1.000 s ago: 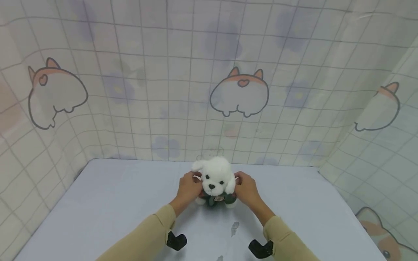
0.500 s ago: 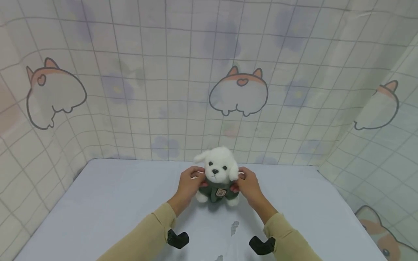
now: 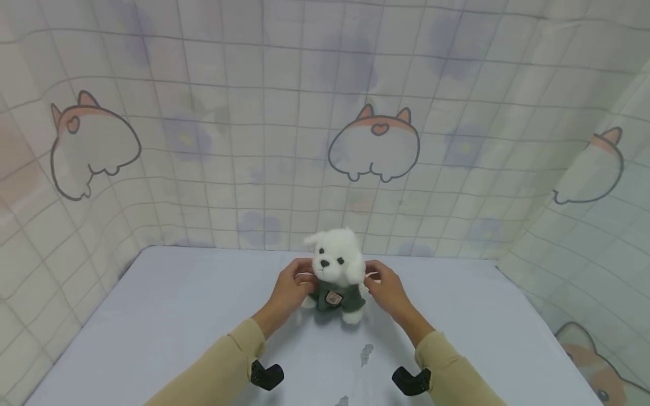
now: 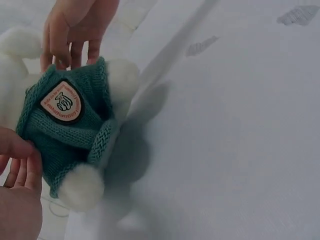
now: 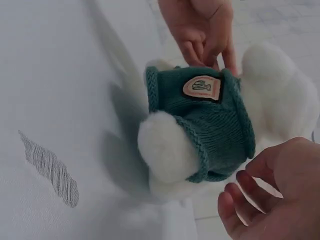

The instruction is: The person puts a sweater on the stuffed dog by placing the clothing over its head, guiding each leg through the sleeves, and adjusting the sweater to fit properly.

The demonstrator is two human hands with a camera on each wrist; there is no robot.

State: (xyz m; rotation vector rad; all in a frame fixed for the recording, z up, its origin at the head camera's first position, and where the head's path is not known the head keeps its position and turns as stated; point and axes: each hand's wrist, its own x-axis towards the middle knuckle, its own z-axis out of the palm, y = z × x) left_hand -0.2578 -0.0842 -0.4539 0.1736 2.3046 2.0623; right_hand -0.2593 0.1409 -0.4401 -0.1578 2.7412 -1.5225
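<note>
Between my two hands is a white plush dog [image 3: 332, 256] in a green knitted sweater [image 4: 65, 125] with a shield-shaped patch [image 5: 202, 88] on its front. It is upright, facing slightly left, its feet right at the white tabletop. My left hand [image 3: 289, 287] grips its side, thumb along the sweater's edge in the left wrist view, the other fingers curled behind. On the opposite side, my right hand [image 3: 388, 290] holds the sweater's edge with thumb and fingertips, its remaining fingers loosely bent. The dog's back and some fingertips are hidden.
The white table [image 3: 193, 316] spreads around the dog, with small grey patches [image 3: 367, 354] nearer me. A patterned curtain [image 3: 264, 141] with cartoon corgis hangs behind and along both sides. Each wrist wears a black camera mount [image 3: 266, 375].
The dog's head came up from its forward tilt, showing more of the sweater and patch. Since half a second ago it has turned and shifted slightly left, both hands staying at its sides.
</note>
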